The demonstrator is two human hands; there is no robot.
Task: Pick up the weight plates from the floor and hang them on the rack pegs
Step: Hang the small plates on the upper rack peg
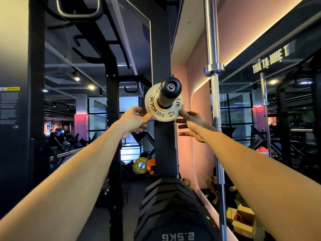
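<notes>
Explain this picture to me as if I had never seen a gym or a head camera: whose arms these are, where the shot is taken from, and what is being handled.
This is one picture from a camera worn on a person's head, so the two bare arms reaching forward are that person's own. The left hand pinches the left edge of a small pale weight plate, marked ROGUE. The right hand touches its right edge with straight fingers. The plate's hole sits around a black peg sticking out from the dark rack post. At the bottom edge, black plates marked 2.5KG hang lower down. A steel barbell stands upright to the right.
</notes>
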